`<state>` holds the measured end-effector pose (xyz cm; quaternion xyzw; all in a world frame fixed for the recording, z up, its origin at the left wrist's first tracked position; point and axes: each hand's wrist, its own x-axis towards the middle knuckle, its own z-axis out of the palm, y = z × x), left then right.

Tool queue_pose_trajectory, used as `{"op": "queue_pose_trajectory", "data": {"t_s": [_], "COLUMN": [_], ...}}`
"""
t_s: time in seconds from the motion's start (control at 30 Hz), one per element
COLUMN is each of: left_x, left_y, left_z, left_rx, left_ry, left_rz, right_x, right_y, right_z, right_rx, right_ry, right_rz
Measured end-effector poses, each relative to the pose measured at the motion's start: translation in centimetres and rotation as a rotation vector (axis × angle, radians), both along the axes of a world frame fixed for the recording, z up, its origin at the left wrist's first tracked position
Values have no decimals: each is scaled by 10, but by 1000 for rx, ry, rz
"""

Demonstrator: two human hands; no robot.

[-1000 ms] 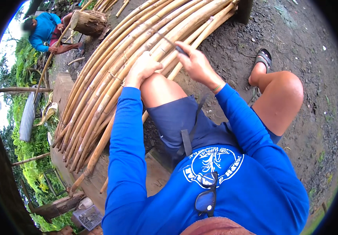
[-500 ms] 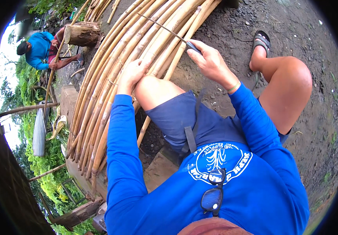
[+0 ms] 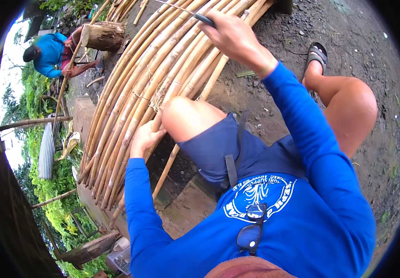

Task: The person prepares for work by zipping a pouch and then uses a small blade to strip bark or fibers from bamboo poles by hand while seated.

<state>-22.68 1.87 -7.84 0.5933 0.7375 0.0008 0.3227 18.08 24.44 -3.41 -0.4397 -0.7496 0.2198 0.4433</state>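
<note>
Long yellow-brown bamboo poles [image 3: 133,85] lie side by side in a big row, running from the lower left to the upper middle. My left hand [image 3: 147,139] is closed around one pole just left of my bent knee. Farther out, my right hand [image 3: 234,38] grips the dark handle of a long thin-bladed knife [image 3: 204,19], its blade pointing to the upper left over the poles. The blade's tip runs out of the picture. Between my hands, frayed fibres [image 3: 158,97] hang about the poles near my knee.
Back left, a person [image 3: 50,53] in a blue top holds a long pole beside a cut log [image 3: 102,36]. A flat stone block [image 3: 188,206] lies below my knee. Muddy, pebbly ground [image 3: 274,60] spreads at the right. A grey corrugated sheet [image 3: 45,153] leans among plants.
My left hand has moved nearer to me along the poles. My right hand has carried the knife farther away and to the left. Fibres that my left hand covered now show.
</note>
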Motion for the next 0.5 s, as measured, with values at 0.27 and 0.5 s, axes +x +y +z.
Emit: {"op": "queue_pose_trajectory", "data": {"t_s": [0.27, 0.5], "left_x": [12, 34], "left_y": [0, 45], "left_z": [37, 68], "left_rx": [-11, -269], "left_ry": [-278, -302], "left_rz": [59, 133], "right_x": [-157, -195], "right_y": [20, 22], "right_z": [32, -97], "right_rx": [493, 120], "right_ry": [60, -259], "right_rz": [27, 147]}}
